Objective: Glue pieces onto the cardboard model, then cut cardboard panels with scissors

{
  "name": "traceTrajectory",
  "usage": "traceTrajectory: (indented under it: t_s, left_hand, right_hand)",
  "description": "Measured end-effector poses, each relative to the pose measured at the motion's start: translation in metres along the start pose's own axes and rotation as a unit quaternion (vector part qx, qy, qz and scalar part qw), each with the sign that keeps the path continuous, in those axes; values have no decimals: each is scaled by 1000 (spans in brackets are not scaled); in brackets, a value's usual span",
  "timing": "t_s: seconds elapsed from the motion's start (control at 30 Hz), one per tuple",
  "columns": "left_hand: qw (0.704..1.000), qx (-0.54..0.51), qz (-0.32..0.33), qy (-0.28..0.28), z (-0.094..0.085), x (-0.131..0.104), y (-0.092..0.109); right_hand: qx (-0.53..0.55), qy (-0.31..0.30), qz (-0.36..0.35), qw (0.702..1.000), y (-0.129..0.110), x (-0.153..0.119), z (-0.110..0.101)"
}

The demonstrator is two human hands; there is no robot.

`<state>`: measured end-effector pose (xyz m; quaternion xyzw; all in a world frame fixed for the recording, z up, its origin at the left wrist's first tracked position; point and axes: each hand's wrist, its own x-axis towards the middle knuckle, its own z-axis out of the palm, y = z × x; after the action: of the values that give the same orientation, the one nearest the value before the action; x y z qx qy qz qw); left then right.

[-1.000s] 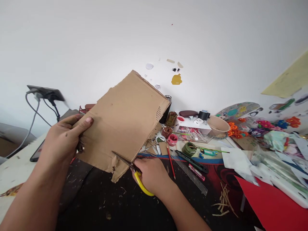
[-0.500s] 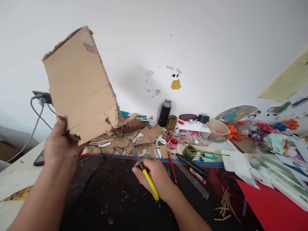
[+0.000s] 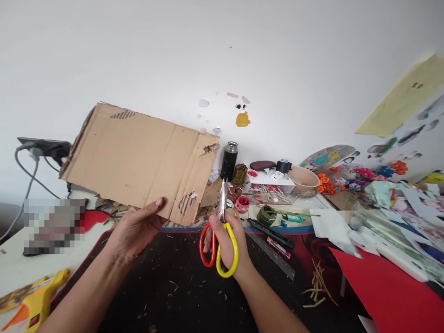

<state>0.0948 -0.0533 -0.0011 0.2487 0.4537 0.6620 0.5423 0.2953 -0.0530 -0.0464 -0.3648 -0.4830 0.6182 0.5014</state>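
My left hand (image 3: 138, 229) grips a torn piece of cardboard (image 3: 138, 157) by its lower edge, thumb on the front face. The sheet is raised above the dark mat, tilted, with ragged edges and patches of bare corrugation. In my right hand (image 3: 231, 240) is a pair of scissors (image 3: 228, 252) with one red and one yellow handle loop. Their metal blades point up and away, close together, just right of the cardboard and apart from it. Part of the scrap pile behind the sheet is hidden.
On the left lies a yellow glue gun (image 3: 40, 300). Behind the mat (image 3: 173, 286) stand a black flask (image 3: 229, 162), paint jars (image 3: 266, 215) and a beige bowl (image 3: 305, 180). A ruler (image 3: 274, 256), cutter (image 3: 270, 232), twigs (image 3: 317, 286) and red sheet (image 3: 388, 286) lie on the right.
The cardboard has come down and turned from upright to lying sideways. My right hand has turned the scissors so both handle loops show and the blades point upward. The view has shifted left.
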Motion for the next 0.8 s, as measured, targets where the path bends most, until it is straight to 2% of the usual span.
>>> traceTrajectory:
  t_s: [0.1, 0.13, 0.27, 0.33, 0.43, 0.6, 0.8]
  left_hand:
    - [996, 25, -89, -20, 4, -6, -7]
    - [995, 34, -96, -22, 5, -7, -10]
    - [996, 35, -79, -16, 10, -10, -23]
    - [996, 23, -90, 3, 13, -11, -26]
    - [992, -20, -124, 30, 16, -12, -24]
    - [989, -76, -103, 78, 20, -12, -16]
    - [987, -112, -88, 75, 22, -11, -28]
  right_hand:
    - [29, 32, -6, 999, -5, 5, -5]
    - [36, 40, -10, 998, -5, 6, -7]
    - [65, 69, -18, 995, -5, 10, -14]
    - [77, 77, -11, 994, -6, 11, -16]
    - [87, 76, 0, 993, -7, 12, -18]
    - [115, 56, 3, 992, -6, 13, -20]
    - [149, 51, -8, 988, -6, 13, -22]
